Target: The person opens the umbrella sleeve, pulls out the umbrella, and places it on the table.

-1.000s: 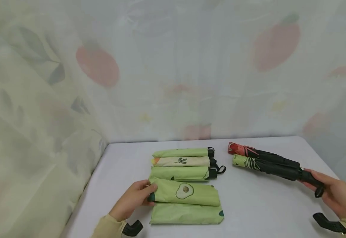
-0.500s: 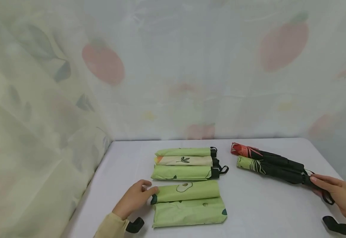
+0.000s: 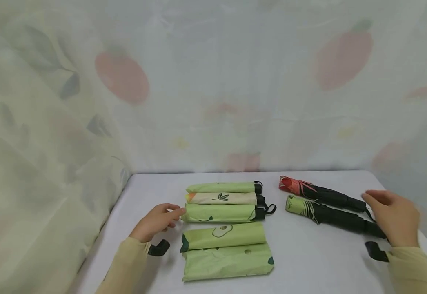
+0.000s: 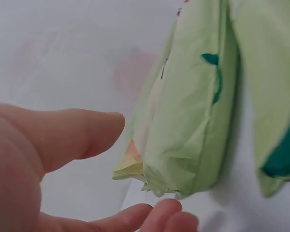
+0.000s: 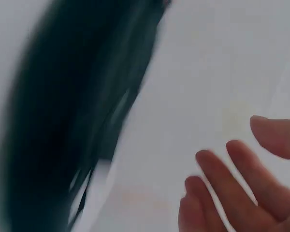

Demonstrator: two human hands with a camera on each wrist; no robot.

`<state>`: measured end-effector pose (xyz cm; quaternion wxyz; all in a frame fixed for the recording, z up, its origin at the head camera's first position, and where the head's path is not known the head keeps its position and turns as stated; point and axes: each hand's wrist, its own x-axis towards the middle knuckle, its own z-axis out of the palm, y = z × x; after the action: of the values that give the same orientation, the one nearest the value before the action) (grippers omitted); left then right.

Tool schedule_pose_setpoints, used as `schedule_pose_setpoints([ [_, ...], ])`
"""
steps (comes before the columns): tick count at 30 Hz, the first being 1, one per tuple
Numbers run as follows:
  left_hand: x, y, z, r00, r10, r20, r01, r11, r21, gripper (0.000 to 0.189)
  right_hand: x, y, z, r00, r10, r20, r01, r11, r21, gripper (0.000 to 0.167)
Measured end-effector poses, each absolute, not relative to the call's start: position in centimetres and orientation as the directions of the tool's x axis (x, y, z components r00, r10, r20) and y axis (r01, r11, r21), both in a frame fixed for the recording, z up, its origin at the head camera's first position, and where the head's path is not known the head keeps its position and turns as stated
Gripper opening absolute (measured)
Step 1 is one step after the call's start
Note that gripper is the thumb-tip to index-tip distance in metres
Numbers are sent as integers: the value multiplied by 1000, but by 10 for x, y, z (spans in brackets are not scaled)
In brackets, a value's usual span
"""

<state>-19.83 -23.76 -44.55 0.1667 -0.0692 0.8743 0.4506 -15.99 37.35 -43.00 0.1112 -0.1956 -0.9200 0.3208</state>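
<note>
My left hand (image 3: pixel 159 221) hovers with parted fingers at the left end of a folded umbrella in a green sleeve (image 3: pixel 219 212). In the left wrist view, the thumb (image 4: pixel 94 133) stands apart from that sleeved umbrella (image 4: pixel 186 125), and curved fingertips lie just below its end. In front of it are two flat green sleeves, one with an avocado print (image 3: pixel 232 237) and a plainer one (image 3: pixel 228 262). On the right, my right hand (image 3: pixel 397 218) is raised near the handle end of a black folded umbrella with a green tip (image 3: pixel 340 218); its fingers (image 5: pixel 227 183) hold nothing.
Behind the nearest sleeved umbrella lie a cream one with a leaf print (image 3: pixel 202 199) and another green one (image 3: pixel 221 188). A black umbrella with a red tip (image 3: pixel 327 195) lies at the back right. Patterned cloth (image 3: pixel 213 90) hangs behind the white table (image 3: pixel 309 261).
My left hand has let go of the avocado-print sleeve and moved back to the sleeved umbrella's end. My right hand has released the green-tipped umbrella's handle and shifted up and left.
</note>
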Motion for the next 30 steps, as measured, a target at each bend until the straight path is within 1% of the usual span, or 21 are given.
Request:
schedule_pose_setpoints([
  [2,-208,-238,-447,-930,23,-366,-286,577,765,71,-175,341,-427,-932,334,143,161,732,-662,55],
  [5,-220,-236,-453,-926,26,-377,-294,578,762,70,-195,284,-428,-976,179,128,37,706,-707,49],
  [9,-230,-233,-460,-918,53,-392,-290,585,758,67,-212,223,-439,-998,7,58,-38,680,-732,40],
  [12,-232,-233,-462,-916,55,-397,-288,598,748,65,-215,196,-448,-996,-90,8,-66,666,-743,38],
  [15,-232,-232,-462,-917,60,-393,-284,593,753,61,-215,186,-453,-990,-133,-49,-51,656,-753,39],
  [21,-230,-229,-464,-909,116,-400,-283,533,797,51,-212,186,-457,-971,-193,-140,-21,654,-756,39],
  [26,-232,-229,-464,-908,129,-399,-269,551,790,51,-216,184,-461,-961,-242,-137,-60,663,-746,38],
  [30,-233,-230,-462,-903,157,-400,-255,552,794,51,-217,181,-464,-966,-227,-125,-60,664,-745,37],
])
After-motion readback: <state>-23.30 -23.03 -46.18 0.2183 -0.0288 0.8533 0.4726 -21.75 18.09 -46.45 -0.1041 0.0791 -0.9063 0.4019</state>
